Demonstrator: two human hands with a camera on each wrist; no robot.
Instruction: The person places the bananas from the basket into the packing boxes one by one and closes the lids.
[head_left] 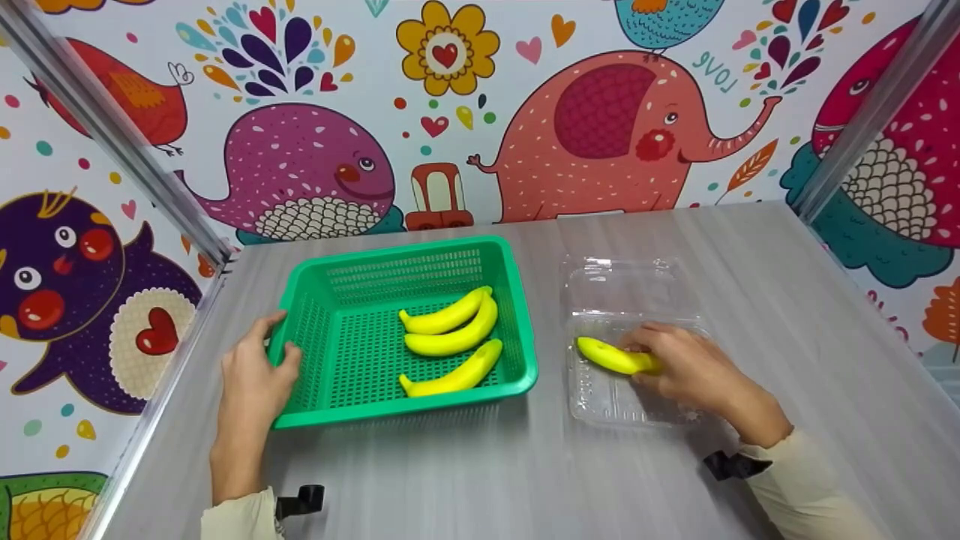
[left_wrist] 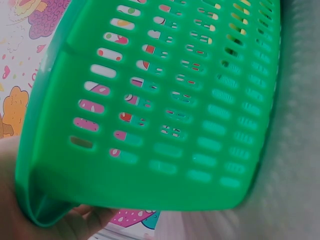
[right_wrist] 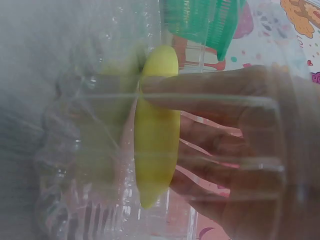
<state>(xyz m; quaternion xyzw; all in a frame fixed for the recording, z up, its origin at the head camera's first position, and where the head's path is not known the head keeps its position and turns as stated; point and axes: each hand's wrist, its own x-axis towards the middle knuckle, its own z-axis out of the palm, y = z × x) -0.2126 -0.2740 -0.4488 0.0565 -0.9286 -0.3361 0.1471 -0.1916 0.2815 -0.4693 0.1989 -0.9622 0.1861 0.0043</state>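
Observation:
My left hand (head_left: pixel 259 375) grips the left rim of a green plastic basket (head_left: pixel 405 412), its fingers and thumb around the edge. In the left wrist view the slotted basket wall (left_wrist: pixel 150 190) fills most of the picture, with part of the hand (left_wrist: pixel 75 225) at the rim below. Inside the basket, toward its right side, lie three yellow bananas (head_left: pixel 450 343). My right hand (head_left: pixel 686 367) holds another banana (head_left: pixel 611 356) over the base of a clear plastic clamshell box (head_left: pixel 600 409). Seen through the clear plastic, fingers (right_wrist: pixel 205 92) pinch this banana (right_wrist: pixel 157 135) from the side.
The box's clear lid (head_left: pixel 622 289) lies folded back toward the wall. Grey wood-grain tabletop (head_left: pixel 465 480) spreads under everything. Printed cartoon panels (head_left: pixel 450 112) and metal frame posts (head_left: pixel 127 142) bound the table at the back and sides.

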